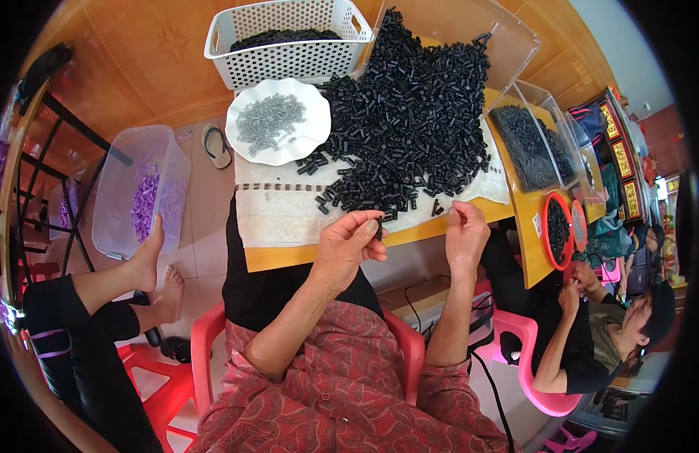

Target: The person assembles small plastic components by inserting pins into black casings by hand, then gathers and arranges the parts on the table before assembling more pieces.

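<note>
My left hand (348, 248) is over the table's near edge, thumb and fingers pinched on a small black cylindrical part (380, 228). To its right, my right hand (467, 235) is raised with the fingers curled together; whatever they may hold is too small or hidden to make out. Just beyond both hands spreads a large heap of similar black parts (410, 121), lying on a white cloth (270, 223). A white wavy-edged plate (316, 130) stands left of the heap, with small clear pieces (270, 121) on it.
A white perforated basket (289, 66) of black parts stands at the back. Clear boxes (527, 143) and a red basket (547, 234) of black parts are at right, near a seated co-worker (614, 332). Someone's bare feet (168, 294) and a purple-filled tub (112, 204) are at left.
</note>
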Demonstrator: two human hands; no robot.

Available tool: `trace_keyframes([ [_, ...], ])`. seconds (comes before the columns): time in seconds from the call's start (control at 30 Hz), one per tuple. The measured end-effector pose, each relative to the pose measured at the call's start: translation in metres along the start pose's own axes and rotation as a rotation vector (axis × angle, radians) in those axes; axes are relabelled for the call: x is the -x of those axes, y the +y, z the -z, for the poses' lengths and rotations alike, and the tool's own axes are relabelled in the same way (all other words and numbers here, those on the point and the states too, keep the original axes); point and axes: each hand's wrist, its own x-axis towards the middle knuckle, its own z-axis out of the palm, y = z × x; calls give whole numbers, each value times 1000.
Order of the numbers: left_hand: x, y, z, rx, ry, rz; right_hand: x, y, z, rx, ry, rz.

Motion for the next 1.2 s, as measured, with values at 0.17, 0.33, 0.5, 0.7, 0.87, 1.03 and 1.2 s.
trace_keyframes([
  [0.17,1,-1,3,-1,-39,-9,0,-23,-6,144,-102,-139],
  [0.33,5,-1,3,-53,-42,10,0,-19,-9,242,-148,-135],
  [0.5,7,-2,5,-26,-48,28,-1,-14,-12,200,-178,-95],
  [0.7,10,0,2,1,-84,-21,1,-7,-12,104,-117,-108],
  [0.87,13,3,5,-46,-65,-146,5,-20,-8,-162,-50,-198],
  [1.03,22,13,0,-199,-19,-249,11,-71,7,-534,-268,-354],
  [1.2,26,19,-1,-294,5,-407,21,-107,12,-792,-470,-360],
])
